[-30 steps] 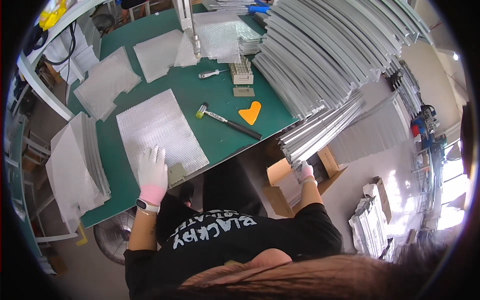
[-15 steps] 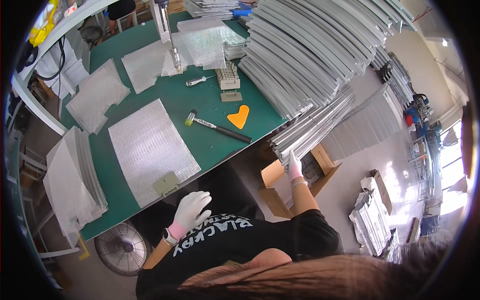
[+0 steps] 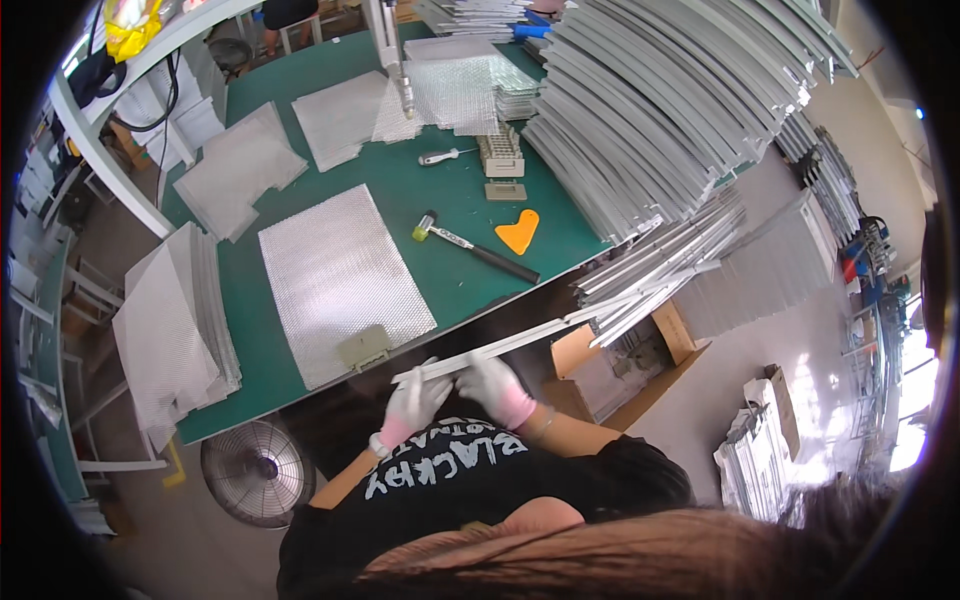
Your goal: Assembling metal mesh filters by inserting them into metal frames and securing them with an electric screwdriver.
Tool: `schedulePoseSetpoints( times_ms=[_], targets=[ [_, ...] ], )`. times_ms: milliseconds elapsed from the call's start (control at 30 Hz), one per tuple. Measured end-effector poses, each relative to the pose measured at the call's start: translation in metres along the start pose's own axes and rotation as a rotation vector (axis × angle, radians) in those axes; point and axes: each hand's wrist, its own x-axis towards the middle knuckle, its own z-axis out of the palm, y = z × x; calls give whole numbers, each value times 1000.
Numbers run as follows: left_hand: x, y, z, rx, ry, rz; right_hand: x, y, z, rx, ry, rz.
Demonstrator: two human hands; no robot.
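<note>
A long, thin, pale metal strip (image 3: 535, 332) runs from in front of my chest up to the right, its far part over a bundle of similar metal strips (image 3: 655, 262). In a white glove with a pink cuff, my left hand (image 3: 414, 404) is closed around the strip close to its near end. My right hand (image 3: 496, 388), gloved alike, grips it just to the right. Beyond the table's near edge lies a silvery mesh sheet (image 3: 345, 280), with a small grey-green plastic piece (image 3: 365, 347) on its near edge.
On the green table (image 3: 455, 300) lie a hammer (image 3: 475, 248), an orange heart-shaped scraper (image 3: 517, 232), a screwdriver (image 3: 440, 157) and beige blocks (image 3: 502, 155). Mesh stacks (image 3: 180, 325) stand left, a tall pile of metal strips (image 3: 660, 110) right. Below are a cardboard box (image 3: 640, 400) and a fan (image 3: 258, 472).
My right hand has drawn a metal strip from the bundle, moving left to my chest. My left hand, earlier empty, has closed on the strip's near end. The view has shifted slightly.
</note>
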Motion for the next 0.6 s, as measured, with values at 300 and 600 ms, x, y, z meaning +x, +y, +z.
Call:
schedulePoseSetpoints(
  times_ms=[300,600],
  targets=[
    [-108,76,10,377,382,395,19,-26,-150,193,598,-188],
    [-110,119,48,519,335,1103,-25,-132,-206,719,686,-946]
  ],
)
